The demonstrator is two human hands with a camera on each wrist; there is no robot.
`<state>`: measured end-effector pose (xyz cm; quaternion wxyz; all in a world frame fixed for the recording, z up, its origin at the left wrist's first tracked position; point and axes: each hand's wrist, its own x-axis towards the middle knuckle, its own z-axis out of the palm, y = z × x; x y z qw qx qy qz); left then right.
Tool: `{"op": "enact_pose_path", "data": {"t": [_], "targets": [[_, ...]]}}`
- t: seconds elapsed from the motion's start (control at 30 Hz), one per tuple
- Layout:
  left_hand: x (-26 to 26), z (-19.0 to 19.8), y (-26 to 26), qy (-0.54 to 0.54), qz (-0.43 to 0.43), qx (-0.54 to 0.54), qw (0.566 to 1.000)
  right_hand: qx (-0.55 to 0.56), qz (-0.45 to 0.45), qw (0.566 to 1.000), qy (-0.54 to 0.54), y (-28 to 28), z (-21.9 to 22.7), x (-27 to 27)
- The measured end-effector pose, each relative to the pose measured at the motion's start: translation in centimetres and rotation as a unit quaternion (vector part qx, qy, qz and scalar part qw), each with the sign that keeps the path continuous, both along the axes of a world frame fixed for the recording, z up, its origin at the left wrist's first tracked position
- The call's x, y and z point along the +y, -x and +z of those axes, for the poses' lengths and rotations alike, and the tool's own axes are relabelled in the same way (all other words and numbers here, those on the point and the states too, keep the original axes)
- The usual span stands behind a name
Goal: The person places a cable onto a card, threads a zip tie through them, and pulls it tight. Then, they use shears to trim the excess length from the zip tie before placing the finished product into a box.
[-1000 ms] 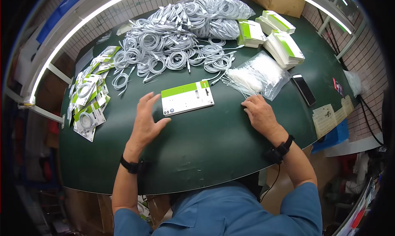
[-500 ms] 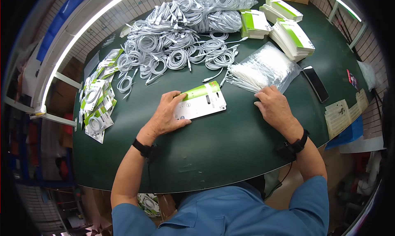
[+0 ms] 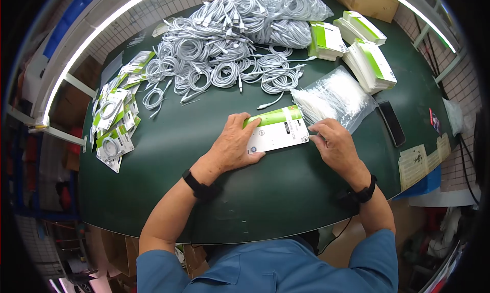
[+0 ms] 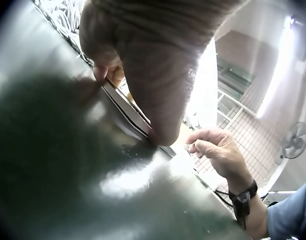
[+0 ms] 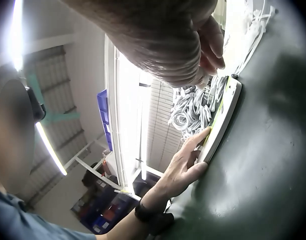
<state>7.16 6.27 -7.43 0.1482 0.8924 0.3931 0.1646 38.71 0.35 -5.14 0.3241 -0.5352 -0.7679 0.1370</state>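
Observation:
My left hand [image 3: 234, 146] holds the left end of a white and green packaging card [image 3: 279, 133], its thumb along the near edge and its fingers over the far one. From the side, the left wrist view shows layered edges, so this is a thin stack of cards [image 4: 125, 107]. My right hand [image 3: 335, 145] is at the right end of the stack, loosely curled, fingertips close by the corner. Nothing shows between its thumb and forefinger. Just beyond it, thin white plastic ties [image 3: 317, 103] spill from a clear bag [image 3: 357, 109].
Coiled grey-white cables [image 3: 209, 63] are heaped at the back. Packed cards with cables [image 3: 115, 129] lie in a pile at left. Stacks of green and white cards [image 3: 370, 65] stand back right. A phone [image 3: 391, 123] and paper sheets [image 3: 413, 165] lie on the right.
My left hand has come onto the card stack, taken hold of its left end and slid it rightward. My right hand, beside the ties before, is now at the stack's right end.

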Motion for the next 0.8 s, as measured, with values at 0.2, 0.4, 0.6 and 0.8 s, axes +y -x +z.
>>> {"op": "enact_pose_path", "data": {"t": [0.2,0.4,0.6,0.8], "targets": [[2.0,0.0,-1.6,0.009,-0.008,-0.004,1.000,-0.072,-0.005,0.996,-0.059,-1.3,0.1,0.7],[3.2,-0.5,-2.9,-0.009,-0.018,-0.020,1.000,-0.133,-0.033,0.989,-0.052,-3.1,-0.8,1.8],[4.3,-1.5,-3.8,-0.032,-0.020,-0.048,0.998,-0.119,-0.046,0.988,-0.081,-4.3,-2.8,3.8],[4.6,-2.0,-4.3,-0.026,-0.012,-0.058,0.998,-0.134,-0.061,0.981,-0.130,-4.9,-4.4,5.3]]}}
